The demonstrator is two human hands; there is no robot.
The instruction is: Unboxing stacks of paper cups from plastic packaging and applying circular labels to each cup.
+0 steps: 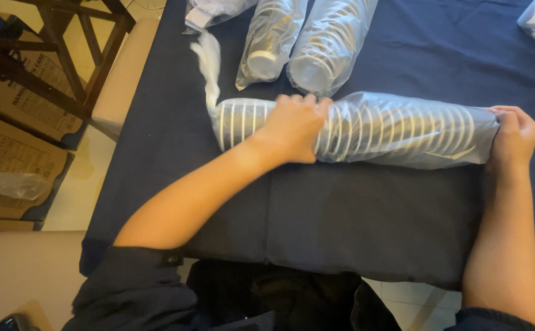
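Bagged sleeve of stacked cups point(390, 129) lying sideways on the dark-blue bench point(353, 220), left hand point(293, 127) clamped over its middle, right hand point(514, 136) gripping its right end, two more sleeves point(304, 40) just behind.

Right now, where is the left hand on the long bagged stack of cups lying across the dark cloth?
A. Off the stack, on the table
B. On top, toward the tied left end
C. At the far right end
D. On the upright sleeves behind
B: the left hand grips the top of the bagged stack of cups near its tied end, while the right hand holds the opposite end.
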